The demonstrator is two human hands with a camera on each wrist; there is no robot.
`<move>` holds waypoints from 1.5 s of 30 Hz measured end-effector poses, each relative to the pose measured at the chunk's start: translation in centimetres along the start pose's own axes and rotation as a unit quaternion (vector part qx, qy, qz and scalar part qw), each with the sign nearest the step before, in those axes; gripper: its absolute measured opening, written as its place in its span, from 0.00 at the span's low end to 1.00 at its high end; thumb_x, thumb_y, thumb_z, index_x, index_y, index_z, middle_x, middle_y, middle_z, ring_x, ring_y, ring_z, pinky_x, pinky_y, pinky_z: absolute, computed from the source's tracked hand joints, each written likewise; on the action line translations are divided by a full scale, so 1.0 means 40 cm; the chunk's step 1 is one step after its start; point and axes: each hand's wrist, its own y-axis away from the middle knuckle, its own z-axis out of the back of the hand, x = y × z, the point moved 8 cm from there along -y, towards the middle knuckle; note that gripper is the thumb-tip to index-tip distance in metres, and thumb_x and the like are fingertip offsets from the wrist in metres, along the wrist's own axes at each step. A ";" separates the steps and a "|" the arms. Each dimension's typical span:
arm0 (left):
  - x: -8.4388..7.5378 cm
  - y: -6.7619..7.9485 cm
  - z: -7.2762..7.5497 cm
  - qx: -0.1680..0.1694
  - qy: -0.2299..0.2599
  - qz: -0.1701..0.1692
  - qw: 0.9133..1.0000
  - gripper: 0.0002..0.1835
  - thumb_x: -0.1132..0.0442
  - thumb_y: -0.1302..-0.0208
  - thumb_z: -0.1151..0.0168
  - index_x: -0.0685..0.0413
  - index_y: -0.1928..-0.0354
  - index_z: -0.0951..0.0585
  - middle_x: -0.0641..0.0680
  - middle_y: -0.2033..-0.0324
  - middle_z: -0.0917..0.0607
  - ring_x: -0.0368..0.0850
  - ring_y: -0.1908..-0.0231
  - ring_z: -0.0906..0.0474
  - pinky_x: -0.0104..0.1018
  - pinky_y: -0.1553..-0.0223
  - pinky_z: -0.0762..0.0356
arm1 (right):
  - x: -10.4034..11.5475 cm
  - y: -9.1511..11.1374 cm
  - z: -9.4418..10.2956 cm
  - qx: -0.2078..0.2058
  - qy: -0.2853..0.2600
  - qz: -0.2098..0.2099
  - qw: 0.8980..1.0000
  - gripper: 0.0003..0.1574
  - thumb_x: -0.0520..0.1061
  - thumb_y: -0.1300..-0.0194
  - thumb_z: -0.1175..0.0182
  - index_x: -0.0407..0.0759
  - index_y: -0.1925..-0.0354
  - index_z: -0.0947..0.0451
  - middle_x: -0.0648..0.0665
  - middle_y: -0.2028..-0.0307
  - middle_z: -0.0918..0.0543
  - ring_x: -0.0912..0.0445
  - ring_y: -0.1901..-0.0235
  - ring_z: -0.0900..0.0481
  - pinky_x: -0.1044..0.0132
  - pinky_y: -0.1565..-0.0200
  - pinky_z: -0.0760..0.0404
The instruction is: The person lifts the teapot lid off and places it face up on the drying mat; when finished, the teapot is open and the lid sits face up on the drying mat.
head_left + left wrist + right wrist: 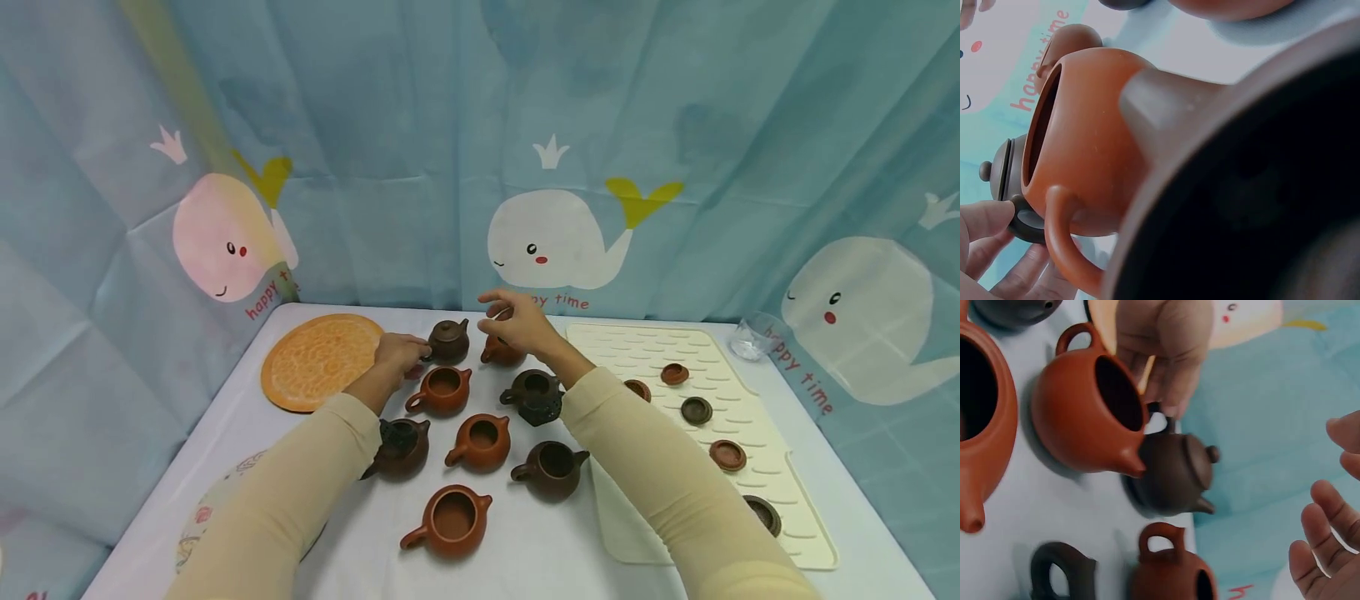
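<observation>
My left hand (397,354) pinches the handle of a dark brown teapot (450,342) at the back of the table; its lid, with a round knob (985,170), is on. In the left wrist view, thumb and fingertips meet at that handle. My right hand (525,325) hovers over a reddish-brown teapot (501,353) beside it, fingers spread and loosely bent, holding nothing. The right wrist view shows this hand (1338,531) apart from the pots. Nearer stand lidless teapots: orange-brown ones (444,392) and dark ones (553,471), several in all.
On the right lies a cream ribbed tray (622,525) bearing several loose teapot lids (727,455). A clear cup (752,337) stands behind it. Back left is a round orange mat (322,362); a floral round thing (206,512) is partly under my left sleeve. A curtain (375,167) hangs behind.
</observation>
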 end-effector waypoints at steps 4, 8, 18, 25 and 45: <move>0.001 0.000 0.001 0.003 0.002 -0.009 1.000 0.12 0.67 0.37 0.37 0.57 0.52 0.15 0.59 0.55 0.19 0.53 0.64 0.21 0.42 0.63 0.19 | -0.029 -0.021 -0.037 -0.005 -0.011 -0.022 1.000 0.23 0.42 0.38 0.34 0.46 0.44 0.23 0.43 0.59 0.21 0.50 0.60 0.21 0.58 0.60 0.21; 0.004 -0.004 0.003 0.006 0.006 -0.011 1.000 0.12 0.67 0.37 0.37 0.57 0.53 0.15 0.59 0.56 0.19 0.52 0.66 0.21 0.42 0.64 0.19 | -0.049 -0.037 -0.069 -0.007 -0.021 -0.043 0.999 0.23 0.41 0.38 0.35 0.45 0.44 0.23 0.42 0.59 0.21 0.50 0.61 0.21 0.60 0.64 0.21; -0.001 -0.001 0.020 0.005 0.002 -0.009 1.000 0.12 0.68 0.37 0.37 0.57 0.53 0.15 0.59 0.55 0.19 0.53 0.64 0.22 0.43 0.62 0.20 | -0.076 -0.073 -0.130 -0.025 0.000 -0.079 0.997 0.21 0.45 0.35 0.37 0.48 0.44 0.24 0.44 0.60 0.21 0.51 0.70 0.25 0.46 0.64 0.24; -0.001 -0.001 0.014 0.021 0.006 -0.018 1.000 0.13 0.67 0.37 0.37 0.57 0.51 0.15 0.59 0.54 0.19 0.54 0.61 0.22 0.45 0.59 0.20 | -0.088 -0.089 -0.162 -0.020 0.031 -0.077 0.996 0.22 0.45 0.36 0.36 0.47 0.44 0.23 0.42 0.60 0.22 0.50 0.70 0.25 0.62 0.73 0.26; 0.002 -0.016 0.007 0.011 -0.018 -0.010 1.000 0.11 0.66 0.39 0.35 0.55 0.55 0.14 0.56 0.58 0.18 0.55 0.62 0.21 0.47 0.63 0.20 | -0.106 -0.131 -0.197 -0.022 0.141 -0.103 0.984 0.21 0.48 0.34 0.37 0.44 0.44 0.22 0.41 0.58 0.19 0.49 0.59 0.22 0.57 0.55 0.23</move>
